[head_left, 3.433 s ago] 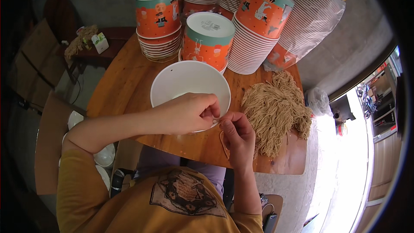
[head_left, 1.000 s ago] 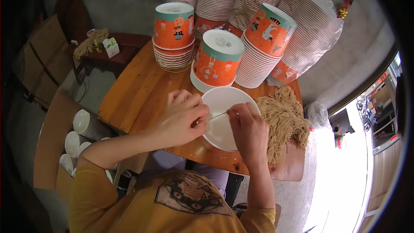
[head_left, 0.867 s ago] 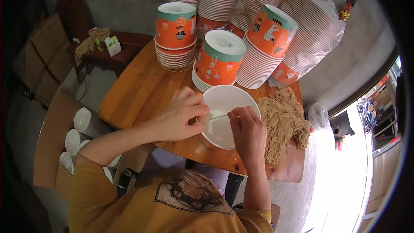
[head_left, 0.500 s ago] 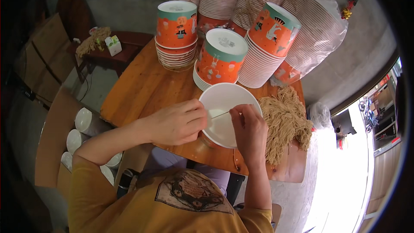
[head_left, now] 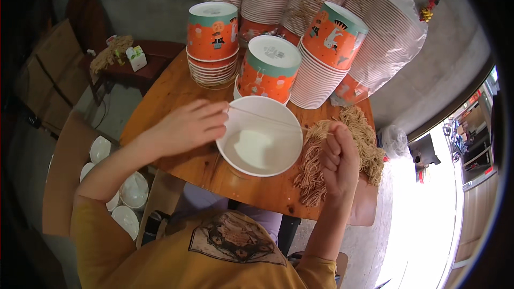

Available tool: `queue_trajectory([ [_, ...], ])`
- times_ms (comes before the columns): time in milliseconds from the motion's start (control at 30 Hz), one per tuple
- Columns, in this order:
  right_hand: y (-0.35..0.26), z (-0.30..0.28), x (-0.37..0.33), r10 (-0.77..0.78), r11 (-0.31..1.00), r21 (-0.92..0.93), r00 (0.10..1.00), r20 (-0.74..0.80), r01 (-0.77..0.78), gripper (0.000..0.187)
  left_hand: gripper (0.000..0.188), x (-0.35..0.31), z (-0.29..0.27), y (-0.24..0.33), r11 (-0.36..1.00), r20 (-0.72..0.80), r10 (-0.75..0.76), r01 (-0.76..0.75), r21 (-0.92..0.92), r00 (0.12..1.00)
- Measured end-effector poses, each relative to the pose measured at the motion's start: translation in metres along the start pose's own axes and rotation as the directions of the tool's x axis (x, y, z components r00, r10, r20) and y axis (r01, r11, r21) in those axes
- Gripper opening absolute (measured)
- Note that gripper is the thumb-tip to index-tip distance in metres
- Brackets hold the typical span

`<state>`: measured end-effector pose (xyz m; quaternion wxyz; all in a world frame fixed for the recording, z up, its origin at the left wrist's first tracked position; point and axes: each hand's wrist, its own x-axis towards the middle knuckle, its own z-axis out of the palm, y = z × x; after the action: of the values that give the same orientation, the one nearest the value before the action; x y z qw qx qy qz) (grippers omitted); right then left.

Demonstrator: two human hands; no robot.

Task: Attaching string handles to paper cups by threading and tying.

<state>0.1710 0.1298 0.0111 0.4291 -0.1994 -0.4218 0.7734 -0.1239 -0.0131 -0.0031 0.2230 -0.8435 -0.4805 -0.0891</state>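
A round paper bucket [head_left: 257, 158] with a white inside stands on the table in front of me, its mouth up. A thin tan string [head_left: 267, 117] runs across the mouth, from the left rim out past the right rim. My right hand [head_left: 340, 155] is closed on the string's right part, beyond the bucket. My left hand [head_left: 195, 123] is at the left rim, fingers stretched and apart, slightly blurred. Its fingertips are close to where the string meets the rim; whether they touch it I cannot tell.
Beside the bucket a bundle of tan strings [head_left: 356, 142] lies on the wooden table [head_left: 160, 109]. Upside-down orange and green bucket stacks [head_left: 267, 75] stand behind, with plastic-wrapped stacks [head_left: 385, 37] farther back. At lower left a cardboard box [head_left: 64, 182] holds several white buckets [head_left: 134, 190].
My right hand has moved right, drawing the string out of the bucket and across its mouth. My left hand has shifted left, its fingers spreading. The bucket sits farther left in view.
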Motion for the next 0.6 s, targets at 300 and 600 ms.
queue_trajectory([
  [300, 0.015, 0.042, -0.018, 0.065, 0.966, 0.246, 0.996, 0.056, -0.077, 0.019, 0.058, 0.044, -0.021, 0.07, 0.561, -0.069, -0.471, 0.238, -0.793, 0.879],
  [600, 0.017, 0.042, -0.021, -0.029, 0.982, 0.186, 0.998, 0.05, 0.019, 0.02, 0.056, 0.055, -0.015, 0.115, -0.353, 0.397, -0.396, 0.262, -0.898, 0.828],
])
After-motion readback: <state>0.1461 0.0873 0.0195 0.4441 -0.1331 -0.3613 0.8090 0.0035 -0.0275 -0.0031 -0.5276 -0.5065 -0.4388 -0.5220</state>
